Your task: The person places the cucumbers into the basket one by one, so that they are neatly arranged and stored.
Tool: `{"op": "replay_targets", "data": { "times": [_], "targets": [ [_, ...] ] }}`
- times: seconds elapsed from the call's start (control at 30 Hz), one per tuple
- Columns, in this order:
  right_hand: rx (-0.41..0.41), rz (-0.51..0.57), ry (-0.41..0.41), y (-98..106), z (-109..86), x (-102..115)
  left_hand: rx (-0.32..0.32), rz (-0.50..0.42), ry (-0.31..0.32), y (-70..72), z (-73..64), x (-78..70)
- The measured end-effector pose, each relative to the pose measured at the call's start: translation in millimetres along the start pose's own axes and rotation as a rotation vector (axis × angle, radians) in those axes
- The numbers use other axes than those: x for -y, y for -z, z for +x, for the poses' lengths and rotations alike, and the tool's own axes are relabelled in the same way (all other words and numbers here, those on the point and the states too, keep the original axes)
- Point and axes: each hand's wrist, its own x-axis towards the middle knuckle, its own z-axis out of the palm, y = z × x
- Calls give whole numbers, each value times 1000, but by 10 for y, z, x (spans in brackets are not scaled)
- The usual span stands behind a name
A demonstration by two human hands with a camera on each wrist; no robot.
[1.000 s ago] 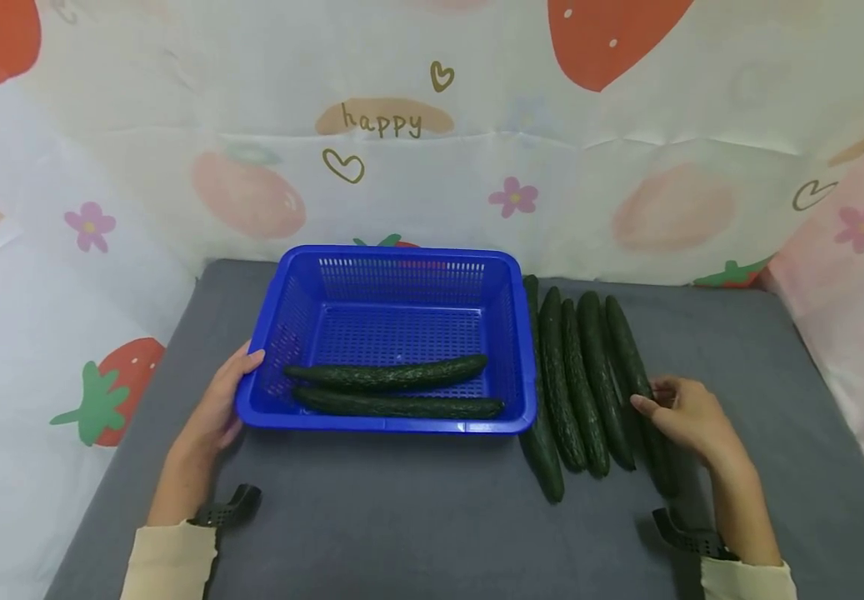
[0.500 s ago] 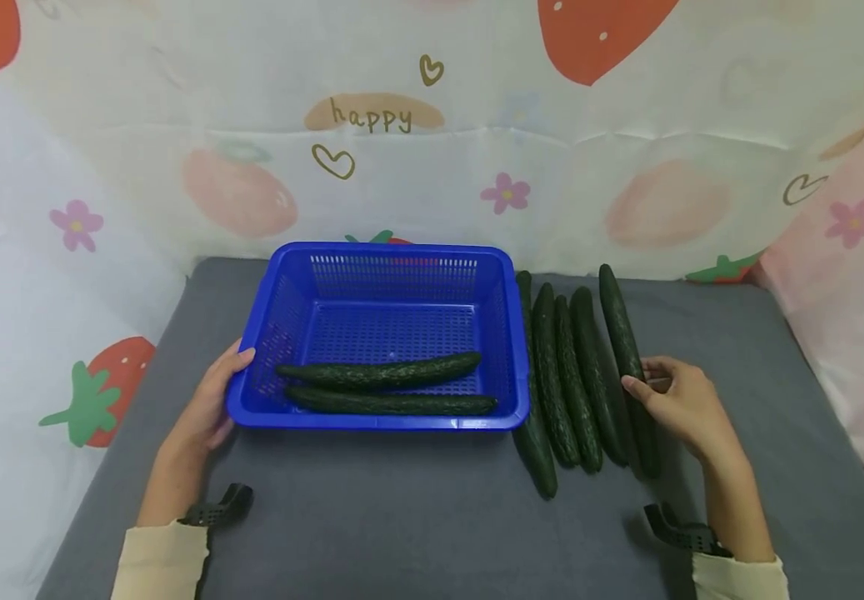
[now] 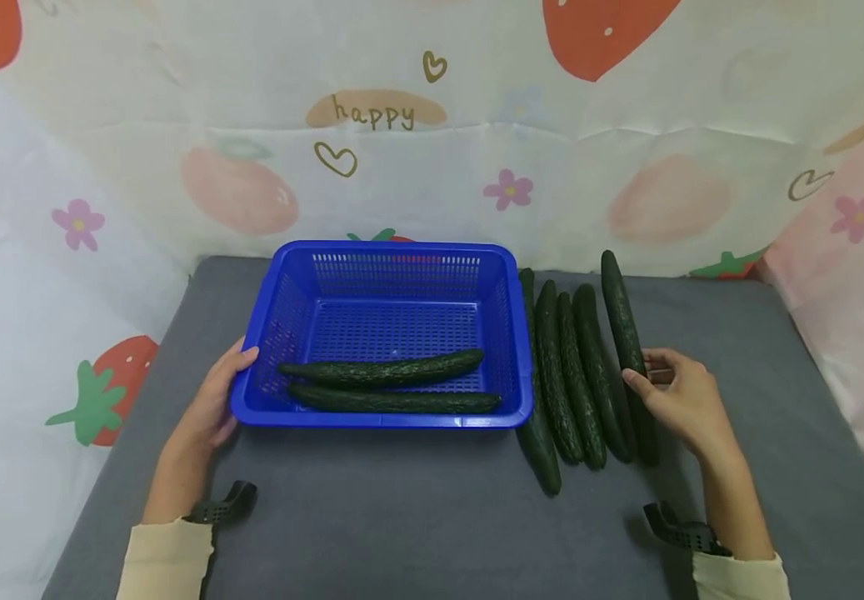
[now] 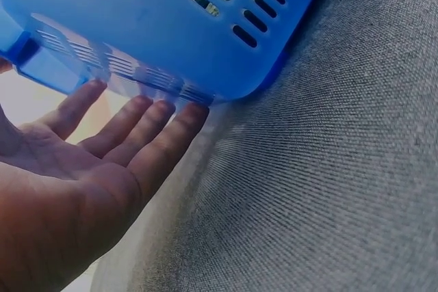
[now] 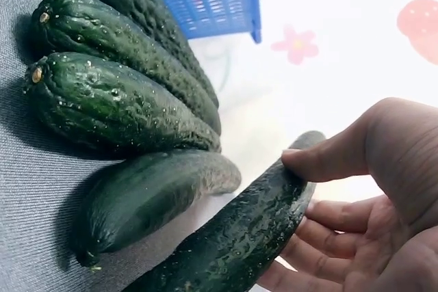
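In the head view my left hand [image 3: 214, 396] grips the left side of a blue plastic basket [image 3: 394, 421], thumb over the rim. The left wrist view shows its fingertips [image 4: 195, 113] against the slotted outer wall. Two cucumbers [image 3: 382, 372] lie crosswise near the basket's front. At the right, my right hand [image 3: 686, 404] pinches a dark green cucumber [image 3: 619, 308] between thumb and fingers. This cucumber [image 5: 233, 244] is tilted, its far end raised. Several more cucumbers [image 3: 585, 358] lie side by side between that hand and the basket.
A grey cloth [image 3: 432, 508] covers the table. Behind it hangs a white curtain [image 3: 402, 183] printed with strawberries, flowers and hearts. The leftmost loose cucumber [image 3: 540, 446] is partly hidden by the basket's right rim. Each wrist wears a black camera strap [image 3: 682, 529].
My right hand has slid its cucumber away from me and raised its far end, widening the gap to the row. The left hand stays on the basket. The head view has shifted slightly.
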Motion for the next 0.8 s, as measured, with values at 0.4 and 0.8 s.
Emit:
{"op": "replay_targets", "data": {
  "times": [0.4,0.8],
  "targets": [
    [-105,19,46,80,-140,64,5,10,1,-48,87,34],
    [-145,-20,165,65,-25,465,60,43,-30,14,107,-26]
  ]
}}
